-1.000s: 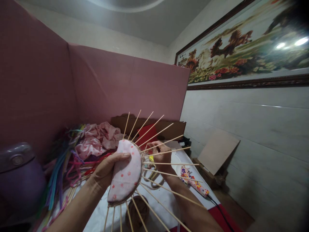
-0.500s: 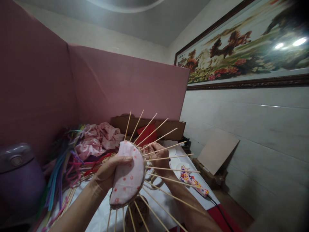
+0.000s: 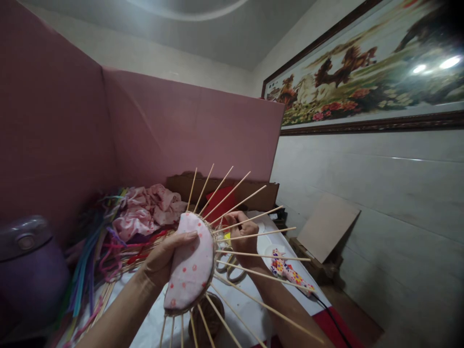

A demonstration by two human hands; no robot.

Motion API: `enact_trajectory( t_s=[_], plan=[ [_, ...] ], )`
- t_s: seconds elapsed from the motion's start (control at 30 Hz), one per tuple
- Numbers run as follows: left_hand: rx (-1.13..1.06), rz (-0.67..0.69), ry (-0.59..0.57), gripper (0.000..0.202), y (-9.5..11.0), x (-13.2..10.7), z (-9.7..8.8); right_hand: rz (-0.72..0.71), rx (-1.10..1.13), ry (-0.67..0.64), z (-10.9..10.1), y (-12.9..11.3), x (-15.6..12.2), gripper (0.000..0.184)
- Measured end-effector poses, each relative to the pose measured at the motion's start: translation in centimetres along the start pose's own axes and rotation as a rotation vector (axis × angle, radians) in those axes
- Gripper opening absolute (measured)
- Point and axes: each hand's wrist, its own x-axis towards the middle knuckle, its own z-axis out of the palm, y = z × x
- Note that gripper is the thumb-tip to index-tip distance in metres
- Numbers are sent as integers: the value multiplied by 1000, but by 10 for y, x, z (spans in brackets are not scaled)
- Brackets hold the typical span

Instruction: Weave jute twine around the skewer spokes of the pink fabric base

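Note:
My left hand grips a round base covered in pink flowered cloth, thumb across its face. Several thin wooden sticks fan out from its rim. My right hand sits behind the sticks at the rim, fingers curled and pinched near a stick; what it pinches is hidden. The base is held tilted above a white-covered table.
A pile of pink cloth and coloured cords lies at the left. A patterned glue gun with a black cable rests at the right. A twine ball sits below the base. Pink partition boards stand behind, a purple pot far left.
The stick-rimmed base has turned slightly in my hands and the sticks have swung a little. My right hand has shifted slightly along the rim.

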Motion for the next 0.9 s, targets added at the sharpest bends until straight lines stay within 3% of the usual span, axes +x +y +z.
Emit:
enact_trajectory(
  t_s=[0.2, 0.37, 0.63, 0.77, 0.9],
  plan=[
    [-89, 21, 56, 16, -1, 0, 2, -46, 77, 175, -7, -8, 0, 20],
    [-136, 48, 20, 19, -1, 4, -5, -78, 73, 231, -10, -16, 0, 20],
    [-126, 119, -444, 30, -14, 26, -19, -225, 57, 105, -21, -38, -3, 11],
    [-76, 95, -539, 27, -25, 29, -23, -297, 12, 64, -25, -45, -6, 8],
    [-65, 36, -588, 28, -28, 20, -16, -346, -1, 45, -28, -48, -7, 7]
  ],
)
